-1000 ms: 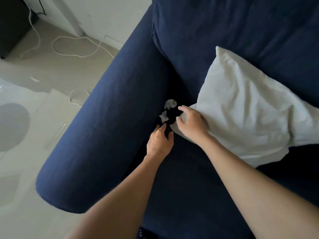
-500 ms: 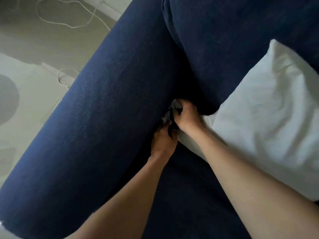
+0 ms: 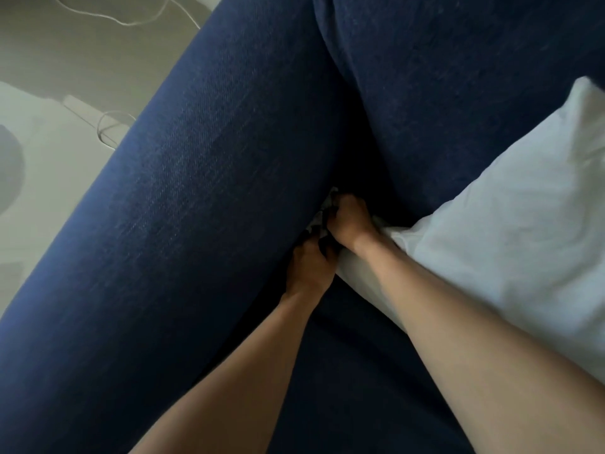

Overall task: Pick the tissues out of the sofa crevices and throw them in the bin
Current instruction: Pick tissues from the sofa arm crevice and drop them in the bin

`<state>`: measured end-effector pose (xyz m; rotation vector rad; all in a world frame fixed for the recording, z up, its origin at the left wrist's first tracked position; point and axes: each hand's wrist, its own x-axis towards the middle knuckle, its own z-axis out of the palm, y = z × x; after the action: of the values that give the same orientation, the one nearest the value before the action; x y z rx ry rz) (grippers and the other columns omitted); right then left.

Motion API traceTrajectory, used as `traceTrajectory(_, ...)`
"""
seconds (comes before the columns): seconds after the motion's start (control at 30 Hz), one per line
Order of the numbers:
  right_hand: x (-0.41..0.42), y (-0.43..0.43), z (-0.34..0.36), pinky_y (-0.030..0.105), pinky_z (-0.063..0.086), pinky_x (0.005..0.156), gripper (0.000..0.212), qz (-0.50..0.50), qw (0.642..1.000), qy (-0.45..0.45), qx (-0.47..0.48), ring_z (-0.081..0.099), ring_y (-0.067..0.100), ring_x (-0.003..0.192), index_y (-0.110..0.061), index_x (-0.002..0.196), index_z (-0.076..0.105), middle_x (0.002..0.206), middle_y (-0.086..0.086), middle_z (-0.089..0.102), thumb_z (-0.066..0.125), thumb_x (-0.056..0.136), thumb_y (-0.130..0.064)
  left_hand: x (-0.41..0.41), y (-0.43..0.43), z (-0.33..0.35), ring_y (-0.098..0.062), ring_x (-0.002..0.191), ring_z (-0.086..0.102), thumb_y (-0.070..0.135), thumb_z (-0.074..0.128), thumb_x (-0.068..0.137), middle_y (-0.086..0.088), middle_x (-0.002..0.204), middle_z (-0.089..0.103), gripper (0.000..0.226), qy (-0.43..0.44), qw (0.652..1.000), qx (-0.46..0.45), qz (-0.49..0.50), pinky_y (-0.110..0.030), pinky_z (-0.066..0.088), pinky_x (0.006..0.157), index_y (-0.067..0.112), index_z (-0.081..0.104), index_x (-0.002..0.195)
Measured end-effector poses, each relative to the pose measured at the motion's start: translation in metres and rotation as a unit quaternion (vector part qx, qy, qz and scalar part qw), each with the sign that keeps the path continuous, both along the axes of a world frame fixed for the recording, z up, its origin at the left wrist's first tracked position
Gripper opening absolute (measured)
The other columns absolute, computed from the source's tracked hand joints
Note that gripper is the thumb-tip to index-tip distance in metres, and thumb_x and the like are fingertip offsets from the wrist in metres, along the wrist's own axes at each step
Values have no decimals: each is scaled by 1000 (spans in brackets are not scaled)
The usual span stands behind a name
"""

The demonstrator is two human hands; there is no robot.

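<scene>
Right hand [image 3: 352, 224]: fingers curled together, the grip pinched on the white tissues [image 3: 322, 217] at the mouth of the crevice; the wrist is laid against the corner of the pillow.
Left hand [image 3: 309, 265]: placed just below the right hand, in shadow; fingertips are pressed into the crevice and touch the lower end of the tissue material. Whether the grip is closed on it cannot be told.
Tissues: white, crumpled, partly hidden by both hands; only small bunched edges are seen, above and to the left of the right-hand knuckles. They are lodged where the armrest meets the seat, still at the crevice.
Crevice [image 3: 357, 165]: a dark, narrow fold between armrest and back cushion, running down to the hands.
Sofa armrest [image 3: 196, 224]: dark blue woven fabric, broad and rounded, set diagonally across the view, directly left of the hands.
Back cushion [image 3: 442, 93]: same blue fabric, above and right of the crevice.
Seat [image 3: 353, 371]: blue, shown between the two forearms.
Pillow [image 3: 507, 224]: white, creased, laid on the seat to the right; its corner is pressed under the right wrist.
Floor [image 3: 59, 152]: pale, seen beyond the outer edge of the armrest at left; open room is found there.
Cable [image 3: 111, 126]: thin and white, looped on the floor near the armrest.
</scene>
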<state>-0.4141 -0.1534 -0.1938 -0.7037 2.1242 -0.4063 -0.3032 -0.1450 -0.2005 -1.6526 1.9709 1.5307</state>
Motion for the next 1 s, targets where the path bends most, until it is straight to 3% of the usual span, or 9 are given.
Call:
traceTrajectory(0.13,6,5,22,17,37,80,27,-39,999,7,-23,61,28,110,-5,110,62,117,14,66,43,92,-3,5,4,16,-25,111,60,31,47,96,-9,123,63,40,-6,1000,-6,1,-38,51,94,17,51,133)
traceTrajectory(0.23,13,16,48,4,36,73,25,-69,996,21,-42,61,26,108,-3,111,62,116,14,66,45,94,-4,10,9,38,-26,102,64,31,47,96,-9,116,66,36,0,1000,-21,-5,-39,55,87,18,54,128)
traceTrajectory(0.33,24,34,77,15,33,80,28,-63,994,50,-69,58,27,116,-2,117,60,123,14,63,46,93,-5,17,19,69,-27,89,66,30,47,95,-6,105,67,34,18,998,-60,-12,-35,55,73,16,54,125)
traceTrajectory(0.47,42,65,122,24,41,89,29,-81,987,81,-115,57,26,113,0,116,61,122,14,63,44,94,-5,36,39,116,-20,73,62,28,48,94,1,86,63,25,41,992,-119,-3,-25,41,54,13,57,112)
traceTrajectory(0.57,59,85,155,22,39,87,28,-114,977,81,-160,57,26,113,-1,116,61,120,14,64,45,93,-4,56,51,151,-17,76,63,28,49,94,3,87,65,31,56,989,-137,19,-28,48,63,14,57,120)
traceTrajectory(0.7,86,106,189,9,37,76,24,-176,957,95,-212,62,21,102,-4,110,67,110,12,68,55,89,-7,84,57,191,-13,56,53,25,52,91,7,64,55,10,82,979,-177,50,-34,49,58,28,58,84)
traceTrajectory(0.87,119,105,214,25,51,75,14,-220,938,100,-250,66,21,86,-6,92,71,91,8,71,61,82,-6,121,43,221,-18,50,43,18,49,86,1,56,50,17,63,970,-225,62,-33,43,53,10,57,73)
traceTrajectory(1.0,146,83,225,29,56,73,9,-200,938,92,-267,64,15,75,-8,86,71,77,-2,66,63,82,-8,147,19,231,-26,63,56,16,49,88,-11,71,65,20,67,970,-223,74,-40,52,63,8,60,73)
